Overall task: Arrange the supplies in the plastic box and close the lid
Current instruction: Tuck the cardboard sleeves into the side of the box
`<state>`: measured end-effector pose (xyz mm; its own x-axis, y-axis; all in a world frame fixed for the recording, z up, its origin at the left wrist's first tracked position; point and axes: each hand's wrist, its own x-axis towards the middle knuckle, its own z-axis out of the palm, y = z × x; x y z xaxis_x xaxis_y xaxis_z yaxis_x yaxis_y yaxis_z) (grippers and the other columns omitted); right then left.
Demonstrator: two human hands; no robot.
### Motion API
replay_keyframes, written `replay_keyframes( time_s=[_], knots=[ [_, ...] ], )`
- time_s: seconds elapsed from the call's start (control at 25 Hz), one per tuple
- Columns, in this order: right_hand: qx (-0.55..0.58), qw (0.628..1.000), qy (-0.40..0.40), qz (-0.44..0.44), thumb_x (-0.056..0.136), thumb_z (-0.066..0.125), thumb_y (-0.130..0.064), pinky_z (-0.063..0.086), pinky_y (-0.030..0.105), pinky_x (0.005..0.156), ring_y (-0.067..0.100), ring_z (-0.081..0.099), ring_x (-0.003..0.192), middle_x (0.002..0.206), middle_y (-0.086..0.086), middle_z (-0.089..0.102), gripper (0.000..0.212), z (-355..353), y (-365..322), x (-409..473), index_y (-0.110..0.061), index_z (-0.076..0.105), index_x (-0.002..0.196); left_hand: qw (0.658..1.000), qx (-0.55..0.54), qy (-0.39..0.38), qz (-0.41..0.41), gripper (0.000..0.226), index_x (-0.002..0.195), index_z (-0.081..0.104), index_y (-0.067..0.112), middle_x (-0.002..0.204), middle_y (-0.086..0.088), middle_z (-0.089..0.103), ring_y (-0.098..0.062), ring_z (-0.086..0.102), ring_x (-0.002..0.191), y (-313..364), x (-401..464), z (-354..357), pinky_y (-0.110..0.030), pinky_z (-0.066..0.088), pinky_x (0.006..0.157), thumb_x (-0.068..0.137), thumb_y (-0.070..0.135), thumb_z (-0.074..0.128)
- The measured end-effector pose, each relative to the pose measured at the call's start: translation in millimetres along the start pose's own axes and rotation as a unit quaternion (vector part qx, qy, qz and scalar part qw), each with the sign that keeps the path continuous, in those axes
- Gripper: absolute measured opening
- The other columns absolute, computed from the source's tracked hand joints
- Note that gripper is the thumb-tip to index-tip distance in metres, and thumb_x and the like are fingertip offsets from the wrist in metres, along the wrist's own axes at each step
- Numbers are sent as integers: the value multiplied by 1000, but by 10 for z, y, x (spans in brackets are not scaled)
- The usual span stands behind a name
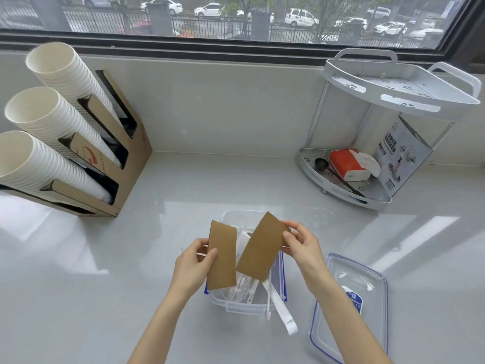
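Both hands work above the open box: the left hand pinches one brown sleeve by its long edge, thumb on the face, and the right hand grips a second sleeve at its upper corner, tilted toward one o'clock. These flat card pieces look light and fairly stiff, yet would crease if squeezed, so an edge pinch near the middle suits them, and they should slide in upright along a wall. Beneath them, at six o'clock from the sleeves, sits the clear box with blue latches, already holding white utensils; a long white wrapped piece hangs out over the near rim and would have to be tucked in before closing. At four o'clock from the box, just beside it on the counter, the lid lies flat. Farther off, at ten o'clock, a cardboard rack holds three stacks of paper cups; at two o'clock stands a white corner shelf with a tissue pack on its lower tier, under the window.
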<state>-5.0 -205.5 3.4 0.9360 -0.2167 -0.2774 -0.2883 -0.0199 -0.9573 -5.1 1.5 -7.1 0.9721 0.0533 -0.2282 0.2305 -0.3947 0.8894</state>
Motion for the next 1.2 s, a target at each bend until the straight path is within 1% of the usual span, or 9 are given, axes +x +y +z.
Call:
replay_keyframes(
  time_s=[0.16,0.24,0.4,0.56,0.72,0.8,1.0,1.12,1.2],
  knots=[
    [26,998,-49,-18,94,45,-6,53,14,66,12,61,81,90,-1,66,24,94,-100,2,-21,62,102,998,-65,-15,-4,16,91,62,19,90,-1,66,-18,59,83,82,-15,-24,-29,48,77,91,21,47],
    [20,998,-60,-27,92,48,-4,54,12,65,12,61,78,87,2,64,22,205,-118,-3,-15,62,104,997,-74,-27,7,19,92,62,18,90,0,65,-16,57,83,140,-33,-11,-27,46,74,92,23,43],
    [-8,998,-40,-40,84,59,-3,56,33,83,15,57,76,74,0,55,17,400,-96,-11,-17,60,95,995,-80,-51,28,24,93,59,15,83,4,61,-11,54,77,239,-90,37,-16,43,64,95,24,37],
    [-21,999,-10,-47,83,62,-5,52,38,87,13,55,72,68,-4,52,16,466,-68,-5,-20,59,91,993,-98,-65,16,25,95,59,13,82,2,60,-14,55,76,242,-121,62,-23,44,67,94,29,39],
    [-20,998,21,-59,84,60,-6,48,32,81,14,53,73,68,-4,52,23,494,-60,-21,-28,58,76,991,-106,-84,17,14,101,56,17,95,6,65,-12,63,84,235,-157,106,-18,52,68,88,22,53],
    [-24,998,12,-59,84,59,-6,48,30,81,14,53,74,70,-4,53,22,494,-52,-22,-27,58,76,992,-98,-75,21,14,101,55,17,95,5,65,-15,62,85,230,-163,111,-24,51,73,88,19,53],
    [-76,994,-53,-54,87,56,-10,46,6,70,8,57,81,94,-1,63,15,504,-59,-59,-14,64,100,998,-47,-30,40,14,101,57,17,92,1,64,-19,61,84,218,-125,38,-32,50,71,89,20,51],
    [-96,989,-105,-40,92,51,-17,51,28,89,13,60,93,103,0,64,23,568,-105,-86,-13,63,111,997,5,16,70,17,102,59,15,90,-2,65,-21,60,82,202,-99,-35,-27,49,67,90,22,49],
    [-90,985,-144,-35,94,46,-18,51,32,92,15,62,96,107,3,64,26,622,-137,-110,-11,61,114,994,44,42,91,17,100,59,15,86,1,64,-15,60,77,190,-107,-80,-15,46,61,91,23,48]
  ],
)
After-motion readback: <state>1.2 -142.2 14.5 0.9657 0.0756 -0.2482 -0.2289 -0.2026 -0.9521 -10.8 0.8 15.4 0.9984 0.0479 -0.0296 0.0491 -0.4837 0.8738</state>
